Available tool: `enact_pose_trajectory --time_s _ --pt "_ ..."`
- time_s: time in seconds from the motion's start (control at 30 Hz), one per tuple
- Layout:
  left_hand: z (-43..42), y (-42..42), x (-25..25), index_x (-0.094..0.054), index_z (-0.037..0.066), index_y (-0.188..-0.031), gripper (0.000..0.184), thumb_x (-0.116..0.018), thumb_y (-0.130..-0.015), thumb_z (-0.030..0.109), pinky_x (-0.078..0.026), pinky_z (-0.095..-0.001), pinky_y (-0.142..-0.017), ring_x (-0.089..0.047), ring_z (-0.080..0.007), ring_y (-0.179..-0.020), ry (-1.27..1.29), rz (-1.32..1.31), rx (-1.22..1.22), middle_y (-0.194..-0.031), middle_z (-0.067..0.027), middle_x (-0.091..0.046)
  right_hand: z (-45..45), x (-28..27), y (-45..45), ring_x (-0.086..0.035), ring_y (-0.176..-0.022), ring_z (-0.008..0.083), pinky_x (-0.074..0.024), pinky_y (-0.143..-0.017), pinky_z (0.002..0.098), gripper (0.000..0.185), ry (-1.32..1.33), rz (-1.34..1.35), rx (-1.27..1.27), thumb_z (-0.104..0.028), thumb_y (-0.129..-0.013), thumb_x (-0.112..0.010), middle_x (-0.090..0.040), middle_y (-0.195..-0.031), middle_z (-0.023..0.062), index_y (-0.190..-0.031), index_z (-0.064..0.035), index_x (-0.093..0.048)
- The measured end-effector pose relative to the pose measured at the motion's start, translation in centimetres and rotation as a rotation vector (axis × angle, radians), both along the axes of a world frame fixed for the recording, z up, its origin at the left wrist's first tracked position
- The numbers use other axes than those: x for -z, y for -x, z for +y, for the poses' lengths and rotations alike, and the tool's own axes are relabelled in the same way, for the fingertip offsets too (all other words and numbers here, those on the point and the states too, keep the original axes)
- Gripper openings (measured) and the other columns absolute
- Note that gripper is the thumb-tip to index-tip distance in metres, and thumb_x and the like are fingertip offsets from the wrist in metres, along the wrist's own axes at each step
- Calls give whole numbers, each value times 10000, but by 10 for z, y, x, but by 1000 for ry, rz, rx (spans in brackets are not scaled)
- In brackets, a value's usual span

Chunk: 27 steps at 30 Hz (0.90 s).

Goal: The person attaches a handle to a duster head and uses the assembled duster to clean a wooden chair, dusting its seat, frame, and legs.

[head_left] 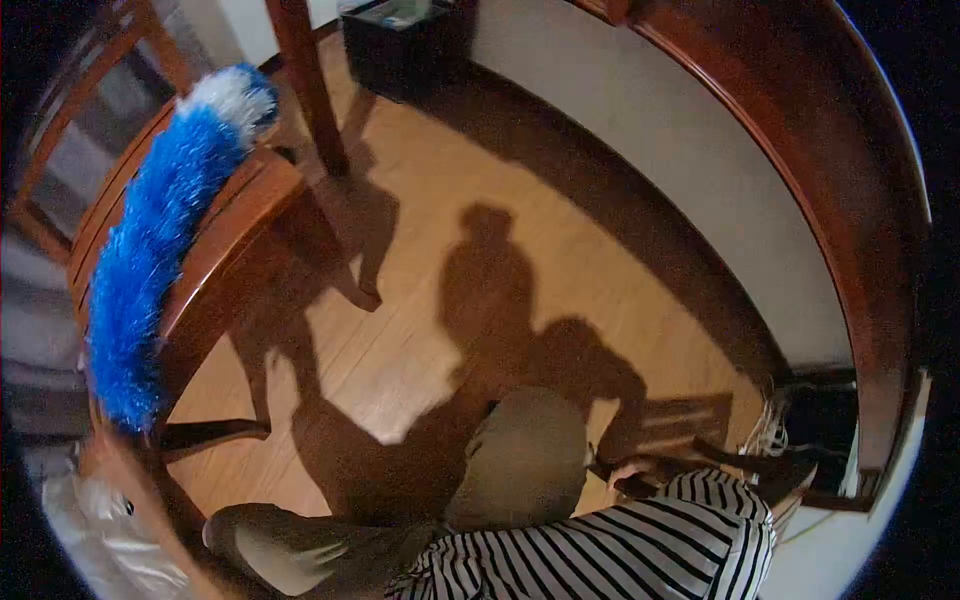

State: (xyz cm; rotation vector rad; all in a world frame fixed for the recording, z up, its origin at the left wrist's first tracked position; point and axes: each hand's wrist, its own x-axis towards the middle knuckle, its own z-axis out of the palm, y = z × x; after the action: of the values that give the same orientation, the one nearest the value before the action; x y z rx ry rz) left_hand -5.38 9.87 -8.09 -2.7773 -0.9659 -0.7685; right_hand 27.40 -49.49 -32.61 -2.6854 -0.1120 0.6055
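A fluffy blue duster (160, 230) with a white and blue far end lies along the seat of a wooden chair (235, 250) at the left. At its near end is my left hand (115, 450), blurred, closed round the duster's lower end; the individual fingers do not show clearly. Beside my raised knee, my right hand (632, 474) sticks out past a black-and-white striped sleeve (620, 540). Its fingers look curled against something dark, partly hidden, that I cannot make out.
A dark bin (395, 45) stands against the far wall. Wooden furniture (780, 130) curves along the right side. White cables (770, 430) hang at the lower right. My shadow falls across the wooden floor (420, 170). Shiny pale fabric (110, 545) lies at the lower left.
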Motion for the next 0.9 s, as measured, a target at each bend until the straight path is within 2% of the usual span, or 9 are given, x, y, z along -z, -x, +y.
enact_pose_trajectory --time_s 0.13,0.37,0.43,0.47,0.57,0.67,0.77,0.8,0.9 --pt "-28 -17 -18 -538 67 -1440 599 -664 -864 174 -478 -452 -1027 -581 -400 -1257 -79 91 7 -1479 -202 -536 -3 15 -15 -637 -1119 432 -512 -955 518 433 74 3 -7 -305 -931 -641 -647 -1248 248 -1287 -59 -652" --pt "-64 -31 -56 -526 53 -1438 645 -708 -821 92 -444 -447 -1098 -537 -413 -1310 -68 203 -40 -1490 -210 -518 -9 33 -28 -641 -1110 434 -514 -951 517 429 178 18 -41 -311 -933 -644 -653 -1237 250 -1278 -56 -659" --pt "-69 -31 -52 -522 49 -1438 660 -721 -809 68 -434 -445 -1119 -525 -416 -1325 -102 163 -2 -1494 -212 -513 -12 34 -28 -642 -1107 434 -514 -950 517 428 207 23 -55 -313 -933 -644 -654 -1233 250 -1275 -55 -661" --pt "-65 -28 -44 -571 27 -1351 632 -758 -749 82 -465 -495 -1049 -528 -466 -1305 -178 98 79 -1561 -227 -418 -13 34 -28 -642 -1106 435 -514 -950 517 428 216 28 -60 -314 -934 -644 -655 -1232 251 -1274 -55 -662" --pt "-92 -47 -63 -574 44 -1339 608 -755 -760 81 -484 -511 -996 -569 -475 -1223 -126 175 -45 -1487 -222 -488 -18 33 -26 -644 -1102 435 -515 -948 516 427 240 33 -78 -317 -934 -645 -657 -1227 252 -1270 -54 -665" --pt "-118 -61 -79 -571 56 -1348 619 -761 -760 92 -499 -514 -932 -600 -466 -1132 -36 177 -71 -1406 -208 -536 -26 31 -22 -646 -1098 436 -516 -947 516 426 260 37 -94 -320 -935 -646 -659 -1222 252 -1266 -53 -668" --pt "-112 -61 -74 -553 69 -1367 658 -779 -749 98 -503 -522 -875 -617 -451 -1063 -42 160 -52 -1330 -196 -569 -31 20 -20 -647 -1094 437 -517 -945 515 425 272 57 -119 -323 -936 -647 -662 -1217 253 -1262 -52 -671" --pt "-110 -57 -68 -557 64 -1351 640 -776 -750 89 -508 -520 -860 -625 -447 -1040 -124 102 22 -1291 -196 -586 -30 15 -17 -648 -1093 437 -517 -945 515 424 277 59 -144 -324 -936 -647 -663 -1215 253 -1260 -51 -672" --pt "-115 -55 -77 -573 58 -1313 587 -767 -759 73 -516 -511 -837 -635 -438 -1020 -69 74 55 -1259 -178 -605 -36 -7 -8 -650 -1089 438 -518 -943 515 424 302 76 -202 -327 -937 -648 -665 -1210 254 -1256 -50 -675"
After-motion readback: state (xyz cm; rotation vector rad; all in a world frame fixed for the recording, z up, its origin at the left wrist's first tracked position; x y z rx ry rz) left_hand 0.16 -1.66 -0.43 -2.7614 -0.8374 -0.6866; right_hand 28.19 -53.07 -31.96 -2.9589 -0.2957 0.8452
